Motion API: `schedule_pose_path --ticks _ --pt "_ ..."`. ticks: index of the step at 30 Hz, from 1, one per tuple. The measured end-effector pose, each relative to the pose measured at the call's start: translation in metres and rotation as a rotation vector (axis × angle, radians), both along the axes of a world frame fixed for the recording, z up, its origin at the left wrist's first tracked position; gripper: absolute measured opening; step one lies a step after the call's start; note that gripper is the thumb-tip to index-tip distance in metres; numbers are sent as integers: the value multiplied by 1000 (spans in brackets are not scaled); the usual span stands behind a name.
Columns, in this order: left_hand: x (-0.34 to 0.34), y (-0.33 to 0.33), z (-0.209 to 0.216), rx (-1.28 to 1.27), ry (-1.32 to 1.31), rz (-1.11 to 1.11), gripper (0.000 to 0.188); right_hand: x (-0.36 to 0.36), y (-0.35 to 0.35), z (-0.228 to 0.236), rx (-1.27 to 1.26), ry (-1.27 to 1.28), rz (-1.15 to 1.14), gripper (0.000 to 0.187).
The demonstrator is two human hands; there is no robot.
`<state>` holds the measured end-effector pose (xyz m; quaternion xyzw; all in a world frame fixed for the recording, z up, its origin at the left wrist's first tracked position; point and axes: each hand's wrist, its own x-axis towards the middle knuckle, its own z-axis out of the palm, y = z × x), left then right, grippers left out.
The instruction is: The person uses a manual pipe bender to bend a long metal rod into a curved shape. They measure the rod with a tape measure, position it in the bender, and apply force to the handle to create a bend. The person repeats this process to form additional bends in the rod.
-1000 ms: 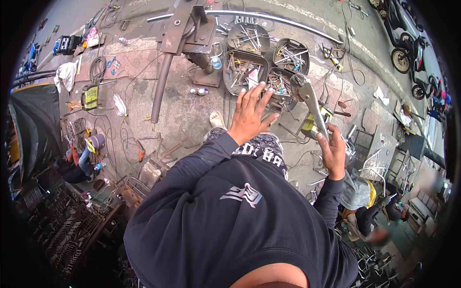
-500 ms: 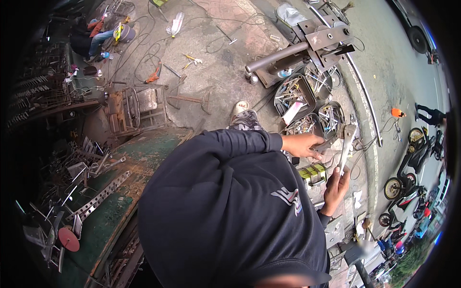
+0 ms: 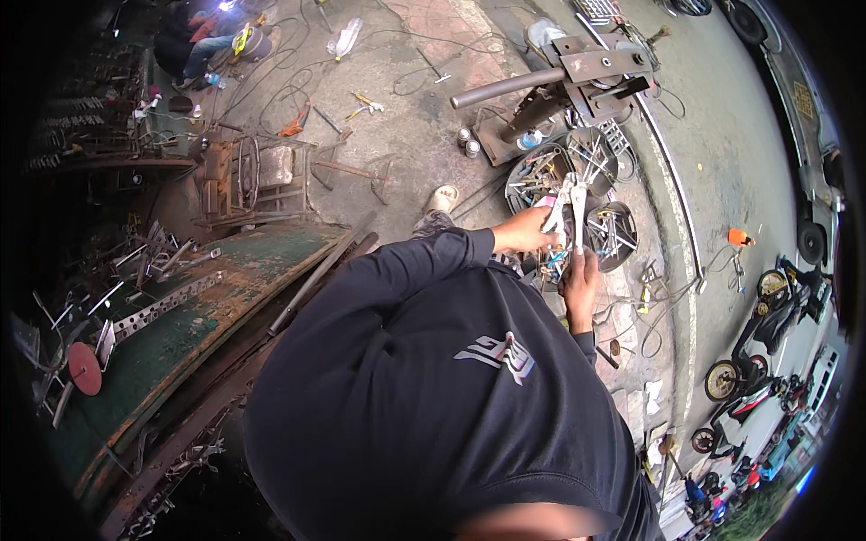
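A pair of long silver pliers (image 3: 578, 200) points away from me, its two handles spread slightly apart. My left hand (image 3: 523, 232) is closed around the left handle. Round the right handle my right hand (image 3: 580, 278) is closed, fingers wrapped near its lower end. The pliers are held above dark tool bins (image 3: 512, 194), which are divided into sections and filled with wrenches and other hand tools. My hands and the pliers hide part of the bins.
Beyond the bins stands a heavy steel bending device (image 3: 595, 77) with a long round bar (image 3: 505, 90). A worn green metal sheet (image 3: 207, 316) lies at my left. A hammer (image 3: 365, 105) and cables lie on the ground. Another person (image 3: 206, 54) crouches far left; motorcycles (image 3: 722, 380) stand right.
Both hands have moved left and away from me with the pliers, from beside the bins to over them. The green case is hidden now. A bright light has appeared near the other person.
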<state>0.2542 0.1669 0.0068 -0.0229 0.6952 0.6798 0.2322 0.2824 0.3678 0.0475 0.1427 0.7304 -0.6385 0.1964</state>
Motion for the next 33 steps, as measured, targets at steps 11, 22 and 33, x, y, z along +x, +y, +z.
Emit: schedule_pose_path --ticks 11,22,33 --pt "51 -147 -131 -616 -114 -179 55 -8 148 -206 684 -177 291 72" --pt "124 -441 -228 -835 -423 262 44 -77 -212 -178 732 -15 834 44" --pt "110 -484 -227 -562 -537 807 34 -174 -610 -296 109 -355 731 29"
